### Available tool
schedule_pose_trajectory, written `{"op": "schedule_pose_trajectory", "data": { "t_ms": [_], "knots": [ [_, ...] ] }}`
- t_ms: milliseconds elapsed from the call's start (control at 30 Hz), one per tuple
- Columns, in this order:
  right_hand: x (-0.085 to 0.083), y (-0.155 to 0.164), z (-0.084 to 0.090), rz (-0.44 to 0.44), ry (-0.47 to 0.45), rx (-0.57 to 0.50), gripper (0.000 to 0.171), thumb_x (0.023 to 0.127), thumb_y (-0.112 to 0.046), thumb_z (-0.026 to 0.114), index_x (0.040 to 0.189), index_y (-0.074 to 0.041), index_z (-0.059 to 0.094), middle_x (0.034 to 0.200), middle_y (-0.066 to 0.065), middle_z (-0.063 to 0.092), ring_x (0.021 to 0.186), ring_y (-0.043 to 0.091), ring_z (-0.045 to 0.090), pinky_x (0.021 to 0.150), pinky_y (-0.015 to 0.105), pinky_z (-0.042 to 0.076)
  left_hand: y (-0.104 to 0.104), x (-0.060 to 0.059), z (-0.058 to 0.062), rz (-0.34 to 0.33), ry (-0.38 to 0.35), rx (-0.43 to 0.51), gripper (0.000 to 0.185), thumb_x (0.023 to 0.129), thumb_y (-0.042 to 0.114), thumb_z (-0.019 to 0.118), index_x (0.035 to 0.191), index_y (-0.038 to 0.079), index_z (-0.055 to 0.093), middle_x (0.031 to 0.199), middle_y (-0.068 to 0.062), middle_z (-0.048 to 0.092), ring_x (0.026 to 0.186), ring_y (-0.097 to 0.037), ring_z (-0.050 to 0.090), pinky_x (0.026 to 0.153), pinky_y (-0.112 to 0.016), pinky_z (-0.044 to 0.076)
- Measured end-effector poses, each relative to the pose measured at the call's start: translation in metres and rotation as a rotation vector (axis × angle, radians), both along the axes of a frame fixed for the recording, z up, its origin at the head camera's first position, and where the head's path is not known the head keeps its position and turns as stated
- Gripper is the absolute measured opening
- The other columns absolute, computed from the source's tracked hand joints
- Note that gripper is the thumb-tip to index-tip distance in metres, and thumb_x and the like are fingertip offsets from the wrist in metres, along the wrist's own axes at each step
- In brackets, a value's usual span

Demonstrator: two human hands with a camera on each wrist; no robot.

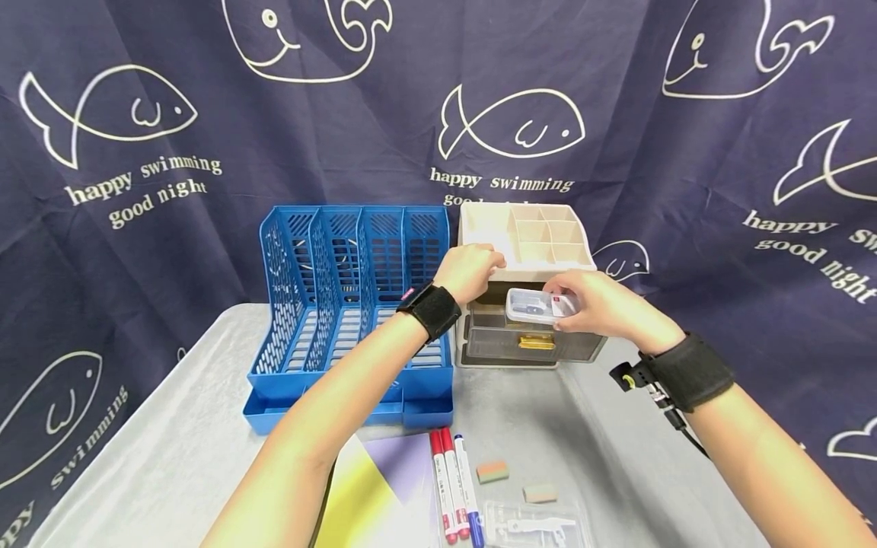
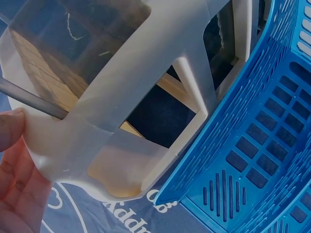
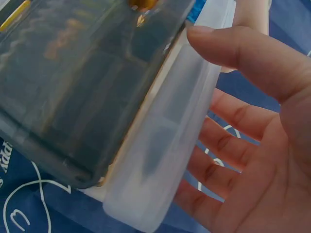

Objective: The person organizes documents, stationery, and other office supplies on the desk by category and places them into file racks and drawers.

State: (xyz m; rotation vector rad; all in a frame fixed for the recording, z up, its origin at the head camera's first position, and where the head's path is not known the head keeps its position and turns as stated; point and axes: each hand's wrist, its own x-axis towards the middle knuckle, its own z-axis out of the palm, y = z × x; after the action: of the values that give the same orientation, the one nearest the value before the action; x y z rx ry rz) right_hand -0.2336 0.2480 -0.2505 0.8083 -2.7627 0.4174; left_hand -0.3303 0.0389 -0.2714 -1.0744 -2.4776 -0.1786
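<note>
A beige desk organizer point(image 1: 541, 236) with smoky drawers stands at the back of the table. My left hand point(image 1: 469, 270) grips its top front-left corner, fingers curled over the rim. The left wrist view shows that hand's palm point(image 2: 14, 184) against the organizer's wall point(image 2: 146, 63). My right hand point(image 1: 592, 304) holds a small clear plastic box point(image 1: 537, 306) level in front of the upper drawer. In the right wrist view the thumb lies on top of the box point(image 3: 165, 141) and the fingers point(image 3: 233, 145) underneath, right beside a smoky drawer point(image 3: 82, 87).
A blue slotted file rack point(image 1: 349, 304) stands touching the organizer's left side. Near the front edge lie three markers point(image 1: 452, 487), two small erasers point(image 1: 492, 471), a clear bag point(image 1: 537, 525) and yellow and purple paper sheets point(image 1: 370, 495). A dark fish-print curtain hangs behind.
</note>
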Motion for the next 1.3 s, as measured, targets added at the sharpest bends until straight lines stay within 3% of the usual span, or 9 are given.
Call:
{"op": "schedule_pose_trajectory", "data": {
  "t_ms": [267,667,1067,1300],
  "knots": [
    [-0.015,0.001,-0.003,-0.007,-0.021,-0.003,0.036,0.063,-0.002,0.077,0.096,-0.002,0.064,0.083,0.004,0.059,0.076,0.020,0.052,0.066,0.031,0.041,0.000,0.000,-0.001,-0.002,0.004,0.006,0.022,0.089,0.009,0.063,0.108,0.018,0.071,0.103,0.001,0.068,0.095,-0.018,0.065,0.079,-0.031,0.053],
    [-0.030,-0.010,-0.006,0.053,-0.086,-0.008,0.029,0.062,0.000,0.077,0.087,-0.004,0.063,0.077,0.002,0.055,0.071,0.018,0.050,0.063,0.029,0.039,0.000,-0.001,-0.002,0.006,0.010,0.009,0.023,0.089,0.009,0.063,0.108,0.018,0.071,0.104,0.001,0.068,0.095,-0.017,0.065,0.080,-0.031,0.052],
    [-0.043,-0.016,-0.027,0.103,-0.103,0.034,0.029,0.062,0.002,0.073,0.090,0.002,0.065,0.082,0.007,0.060,0.077,0.021,0.054,0.070,0.033,0.044,0.001,-0.001,-0.002,0.001,0.011,0.010,0.023,0.088,0.008,0.064,0.107,0.018,0.071,0.104,0.001,0.068,0.094,-0.018,0.065,0.079,-0.032,0.053],
    [-0.045,-0.016,-0.035,0.065,-0.151,0.059,0.028,0.065,-0.001,0.075,0.091,0.001,0.066,0.083,0.006,0.060,0.078,0.020,0.055,0.072,0.034,0.045,0.001,0.000,-0.003,-0.003,0.012,0.020,0.023,0.088,0.007,0.064,0.106,0.018,0.071,0.103,0.001,0.068,0.094,-0.018,0.065,0.079,-0.031,0.053]
  ]
}}
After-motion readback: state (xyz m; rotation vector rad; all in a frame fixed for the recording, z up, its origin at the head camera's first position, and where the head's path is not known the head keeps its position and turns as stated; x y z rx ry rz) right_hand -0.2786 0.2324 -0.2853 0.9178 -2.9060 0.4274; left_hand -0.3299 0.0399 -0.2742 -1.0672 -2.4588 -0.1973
